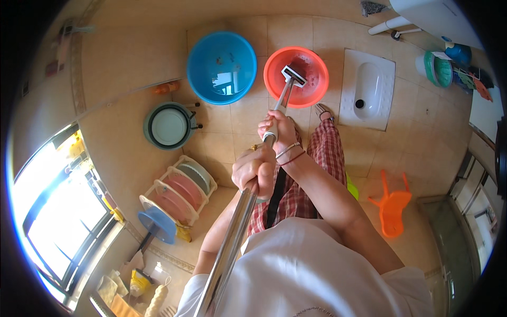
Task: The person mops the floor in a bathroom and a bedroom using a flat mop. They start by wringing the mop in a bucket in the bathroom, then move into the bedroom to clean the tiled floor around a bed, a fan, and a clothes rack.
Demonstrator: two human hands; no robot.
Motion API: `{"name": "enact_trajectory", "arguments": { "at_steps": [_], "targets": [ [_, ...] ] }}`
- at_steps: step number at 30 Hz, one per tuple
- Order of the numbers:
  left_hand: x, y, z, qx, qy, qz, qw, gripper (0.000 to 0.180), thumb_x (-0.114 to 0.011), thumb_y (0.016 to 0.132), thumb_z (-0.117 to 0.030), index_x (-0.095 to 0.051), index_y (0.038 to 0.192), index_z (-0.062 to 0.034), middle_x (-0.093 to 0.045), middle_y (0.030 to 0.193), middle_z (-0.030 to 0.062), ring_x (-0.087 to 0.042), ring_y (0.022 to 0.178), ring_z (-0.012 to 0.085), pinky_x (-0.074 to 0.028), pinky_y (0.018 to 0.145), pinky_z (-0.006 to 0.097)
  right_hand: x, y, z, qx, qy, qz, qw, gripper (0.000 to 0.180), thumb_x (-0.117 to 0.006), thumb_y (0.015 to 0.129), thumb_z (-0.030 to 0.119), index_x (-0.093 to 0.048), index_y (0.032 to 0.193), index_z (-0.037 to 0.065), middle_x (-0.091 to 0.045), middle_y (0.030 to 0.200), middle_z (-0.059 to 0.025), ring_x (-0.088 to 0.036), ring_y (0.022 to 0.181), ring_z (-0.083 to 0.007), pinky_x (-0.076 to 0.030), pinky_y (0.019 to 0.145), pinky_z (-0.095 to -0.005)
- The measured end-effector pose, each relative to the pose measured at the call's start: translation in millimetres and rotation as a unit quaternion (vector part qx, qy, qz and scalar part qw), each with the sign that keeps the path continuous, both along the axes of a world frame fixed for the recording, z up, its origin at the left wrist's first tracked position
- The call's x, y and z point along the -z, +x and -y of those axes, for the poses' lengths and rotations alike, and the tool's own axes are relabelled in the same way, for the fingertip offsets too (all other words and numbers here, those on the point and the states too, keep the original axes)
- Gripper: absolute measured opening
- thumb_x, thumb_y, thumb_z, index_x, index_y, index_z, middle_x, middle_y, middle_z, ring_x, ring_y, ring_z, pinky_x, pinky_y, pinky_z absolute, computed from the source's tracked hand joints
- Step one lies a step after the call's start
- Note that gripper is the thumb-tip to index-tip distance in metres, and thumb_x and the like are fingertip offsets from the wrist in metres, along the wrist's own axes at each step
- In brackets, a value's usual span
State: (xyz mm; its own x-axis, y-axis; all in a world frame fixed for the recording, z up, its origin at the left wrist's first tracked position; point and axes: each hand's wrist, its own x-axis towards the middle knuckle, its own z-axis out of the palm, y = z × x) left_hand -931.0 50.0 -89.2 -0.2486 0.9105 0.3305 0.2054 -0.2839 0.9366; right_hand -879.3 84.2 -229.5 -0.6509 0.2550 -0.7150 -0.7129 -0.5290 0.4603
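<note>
Both my hands are closed round the metal pole of a mop (pixel 226 259), which slants up from beside my body. My left hand (pixel 254 170) grips lower in the picture, nearer my chest. Farther along the pole, my right hand (pixel 278 131) is wrapped round it by a white collar. The white, flat mop head (pixel 293 76) is inside a red-orange basin (pixel 323 71) on the floor. Foamy liquid shows in that basin; the underside of the mop head is hidden. To its left stands a big blue basin (pixel 195 71) holding water with some dark bits.
A squat toilet (pixel 384 79) is set in the floor at right. Left are a collapsible basin (pixel 153 136) and a rack (pixel 195 214) of stacked basins. An orange stool (pixel 395 206) lies tipped at right. My feet are near the red-orange basin.
</note>
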Motion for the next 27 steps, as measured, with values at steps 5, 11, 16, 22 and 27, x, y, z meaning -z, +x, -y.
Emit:
{"name": "enact_trajectory", "arguments": {
  "at_steps": [5,11,16,22,27],
  "targets": [
    [-2.2,6.5,-9.6,-0.019,0.020,0.060,0.998,0.040,-0.043,0.101,-0.014,-0.036,0.063,-0.0057,-0.042,0.051,0.0051,-0.039,0.041,0.0162,-0.031,0.039,0.031,54.6,-4.4,-10.7,0.000,-0.032,-0.011,0.999,0.018,-0.059,0.085,0.015,-0.047,0.072,0.011,-0.046,0.061,-0.0007,-0.051,0.054,-0.0149,-0.044,0.053,-0.0300],
    [-7.0,16.4,-12.6,-0.007,0.030,0.028,0.999,0.039,-0.041,0.100,-0.013,-0.031,0.063,-0.0077,-0.040,0.048,0.0041,-0.038,0.037,0.0164,-0.034,0.035,0.032,148.6,5.9,-18.5,-0.038,-0.016,-0.019,0.999,0.019,-0.058,0.086,0.013,-0.046,0.071,0.012,-0.045,0.061,0.0007,-0.050,0.053,-0.0124,-0.043,0.052,-0.0286],
    [-6.2,19.4,-10.0,-0.067,0.017,0.059,0.996,0.045,-0.047,0.099,-0.021,-0.034,0.057,-0.0101,-0.041,0.046,0.0020,-0.038,0.034,0.0148,-0.033,0.034,0.028,222.5,1.1,-35.3,-0.078,0.022,0.030,0.996,0.018,-0.057,0.084,0.010,-0.045,0.070,0.013,-0.045,0.060,0.0003,-0.050,0.052,-0.0132,-0.043,0.049,-0.0296],
    [-5.0,26.4,7.9,-0.113,0.031,0.069,0.991,0.051,-0.050,0.099,-0.027,-0.035,0.052,-0.0112,-0.042,0.045,0.0009,-0.038,0.034,0.0139,-0.034,0.034,0.027,314.0,16.5,-59.6,-0.065,0.035,0.005,0.997,0.017,-0.060,0.082,0.010,-0.045,0.076,0.016,-0.046,0.059,0.0023,-0.050,0.051,-0.0126,-0.044,0.046,-0.0269],
    [0.8,14.8,32.5,-0.025,0.019,0.053,0.998,0.042,-0.049,0.100,-0.020,-0.036,0.062,-0.0058,-0.042,0.048,0.0030,-0.039,0.034,0.0160,-0.037,0.034,0.031,244.2,6.0,-27.9,-0.062,0.026,0.041,0.997,0.016,-0.059,0.083,0.011,-0.048,0.073,0.015,-0.047,0.059,0.0023,-0.049,0.050,-0.0116,-0.046,0.047,-0.0270]
  ]
}}
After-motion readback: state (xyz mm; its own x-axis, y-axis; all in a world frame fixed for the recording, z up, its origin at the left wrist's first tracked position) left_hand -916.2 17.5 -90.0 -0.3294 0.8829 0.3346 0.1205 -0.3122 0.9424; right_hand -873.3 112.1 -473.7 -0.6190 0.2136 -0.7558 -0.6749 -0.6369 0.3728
